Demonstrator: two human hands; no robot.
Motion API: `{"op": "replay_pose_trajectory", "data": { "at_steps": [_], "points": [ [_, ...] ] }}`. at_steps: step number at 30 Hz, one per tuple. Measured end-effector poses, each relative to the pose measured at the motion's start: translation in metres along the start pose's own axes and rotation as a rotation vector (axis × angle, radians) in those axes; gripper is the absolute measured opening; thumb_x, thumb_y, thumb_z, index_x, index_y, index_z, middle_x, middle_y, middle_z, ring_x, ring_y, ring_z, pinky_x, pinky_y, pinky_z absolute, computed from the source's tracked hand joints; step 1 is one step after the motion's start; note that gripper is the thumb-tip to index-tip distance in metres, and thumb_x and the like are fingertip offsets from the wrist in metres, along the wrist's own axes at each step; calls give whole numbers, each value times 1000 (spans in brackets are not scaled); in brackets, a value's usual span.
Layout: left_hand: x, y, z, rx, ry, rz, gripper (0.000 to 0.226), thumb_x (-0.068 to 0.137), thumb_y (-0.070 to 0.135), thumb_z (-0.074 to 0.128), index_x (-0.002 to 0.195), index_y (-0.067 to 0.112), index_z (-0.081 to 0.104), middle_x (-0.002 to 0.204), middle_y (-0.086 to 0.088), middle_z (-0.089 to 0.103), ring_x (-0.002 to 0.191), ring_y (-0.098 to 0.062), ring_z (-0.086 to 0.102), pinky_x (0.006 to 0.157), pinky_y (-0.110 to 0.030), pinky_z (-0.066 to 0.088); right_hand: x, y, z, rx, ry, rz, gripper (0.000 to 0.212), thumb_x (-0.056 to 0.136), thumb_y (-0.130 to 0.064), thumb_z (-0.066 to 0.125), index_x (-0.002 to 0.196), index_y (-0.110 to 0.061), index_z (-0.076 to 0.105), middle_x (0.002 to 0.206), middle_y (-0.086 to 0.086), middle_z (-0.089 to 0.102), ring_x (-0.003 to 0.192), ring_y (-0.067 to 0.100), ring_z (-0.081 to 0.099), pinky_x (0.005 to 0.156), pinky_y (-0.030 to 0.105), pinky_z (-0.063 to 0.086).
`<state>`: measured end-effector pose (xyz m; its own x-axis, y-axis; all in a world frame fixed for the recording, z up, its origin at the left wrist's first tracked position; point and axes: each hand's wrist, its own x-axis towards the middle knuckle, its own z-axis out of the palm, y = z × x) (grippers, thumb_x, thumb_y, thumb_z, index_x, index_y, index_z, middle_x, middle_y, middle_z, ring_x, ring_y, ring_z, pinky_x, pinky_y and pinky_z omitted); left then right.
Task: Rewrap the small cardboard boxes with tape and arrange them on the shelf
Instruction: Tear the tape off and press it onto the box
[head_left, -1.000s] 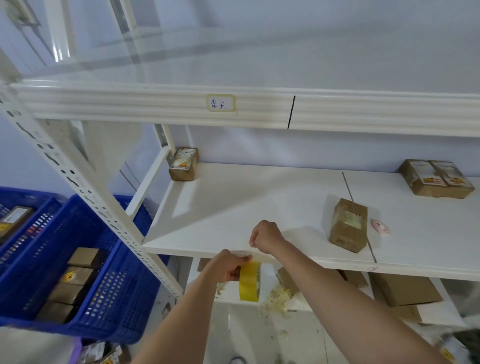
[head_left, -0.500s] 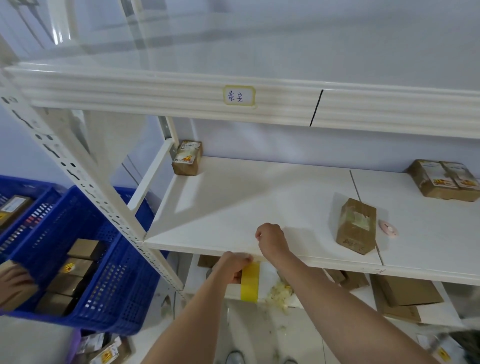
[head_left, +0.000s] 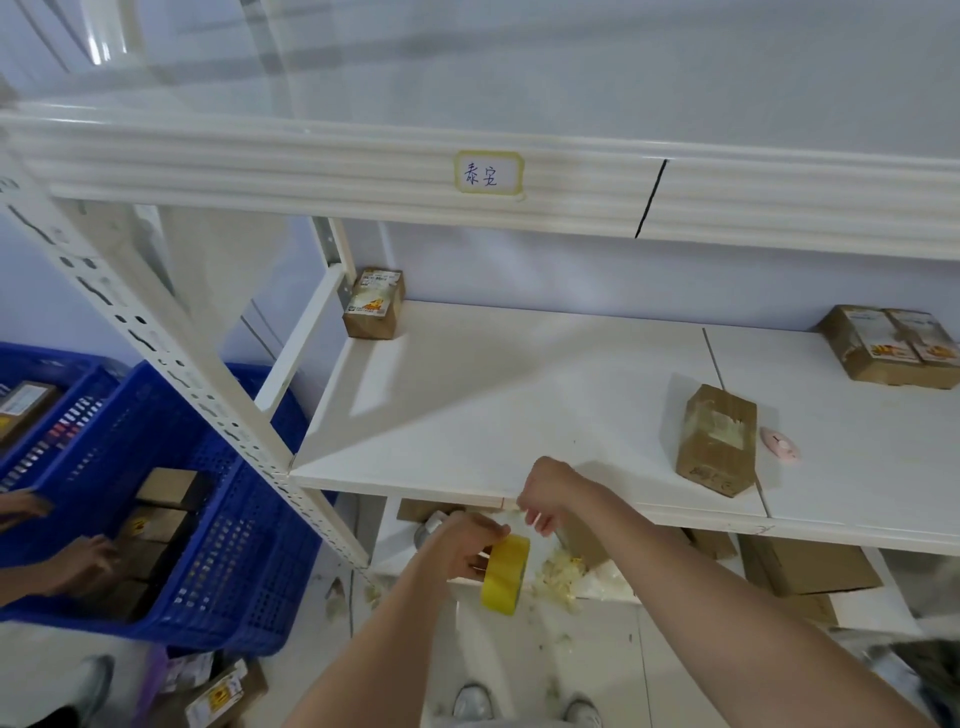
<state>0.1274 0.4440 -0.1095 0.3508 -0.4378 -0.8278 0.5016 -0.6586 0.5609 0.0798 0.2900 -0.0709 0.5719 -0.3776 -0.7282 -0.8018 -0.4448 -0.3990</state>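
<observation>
Yellow tape roll (head_left: 505, 576) at lower centre is gripped in my left hand (head_left: 464, 546) while my right hand (head_left: 545, 493) pinches its free end, so next I'd pull a strip for the box (head_left: 716, 440) at right on the shelf (head_left: 467, 415).

Premises present as a stockroom or small warehouse packing area. Evidence: white slotted-steel racking (head_left: 156, 332) with plain white shelf boards (head_left: 519, 395), a handwritten label (head_left: 488, 173) fixed to the upper shelf edge, and small brown cardboard boxes (head_left: 716, 439) stored on the shelves. Further evidence: blue perforated plastic crates (head_left: 223, 545) beside the rack holding more boxes, a roll of yellow packing tape (head_left: 506, 574), and torn tape scraps (head_left: 563, 574) on the lower shelf and floor.
</observation>
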Motion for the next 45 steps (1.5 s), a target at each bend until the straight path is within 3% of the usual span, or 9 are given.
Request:
{"op": "replay_pose_trajectory", "data": {
  "at_steps": [2,7,13,19,25,31,38,41,45],
  "points": [
    [-3,-1,-6,3,-26,32,27,95,20,70,118,8,62,105,-17,70,89,-33,71,78,-44,61,-2,1,7,-104,-100,29,16,96,-13,58,99,3,58,103,18,70,75,30,73,72,38,62],
    [-14,1,-12,-20,-38,110,24,97,14,67,120,10,62,107,-14,68,89,-32,70,78,-42,62,-8,1,17,-171,5,-29,21,93,-14,53,73,-9,50,80,15,59,73,30,64,58,28,52],
    [-19,3,-12,8,-30,151,32,97,18,67,126,10,58,119,-17,68,95,-33,72,77,-40,62,-14,3,7,-23,-16,-98,20,85,-11,72,101,0,75,100,14,75,92,24,74,80,32,62],
    [-20,9,-10,25,-50,139,30,96,19,68,124,13,59,116,-13,70,103,-31,71,87,-42,60,-23,1,1,-5,93,-169,12,80,-7,78,91,-4,81,91,12,77,81,22,73,82,33,62],
    [-24,16,-10,-4,-29,112,29,91,13,74,117,16,61,109,-13,71,94,-28,72,75,-38,62,-24,-5,-4,-80,184,-205,15,78,3,71,90,-1,80,89,10,76,90,25,73,81,36,62],
    [-22,24,-9,-19,86,85,33,86,15,80,114,6,64,103,-16,73,90,-30,73,77,-41,62,-26,-17,-13,-89,245,-261,13,80,2,72,83,-7,82,89,7,78,91,19,71,85,31,59],
    [-15,28,2,-78,248,-29,46,75,27,89,108,1,68,90,-14,76,76,-26,76,56,-37,63,-20,-24,-8,-121,357,-311,17,82,9,65,85,-1,78,92,11,76,92,24,71,83,31,58],
    [-21,32,5,-23,338,-18,52,78,36,86,113,7,61,100,-10,73,79,-23,73,31,-23,44,-15,-25,-7,-97,380,-284,19,82,9,63,85,-2,78,93,11,75,91,25,71,84,33,59],
    [-18,36,5,-37,354,-6,49,81,35,83,112,8,56,106,-10,71,85,-24,72,34,-27,42,-7,-23,-6,-44,413,-244,19,84,7,64,83,-5,78,93,8,75,89,25,70,79,29,57]
  ]
}}
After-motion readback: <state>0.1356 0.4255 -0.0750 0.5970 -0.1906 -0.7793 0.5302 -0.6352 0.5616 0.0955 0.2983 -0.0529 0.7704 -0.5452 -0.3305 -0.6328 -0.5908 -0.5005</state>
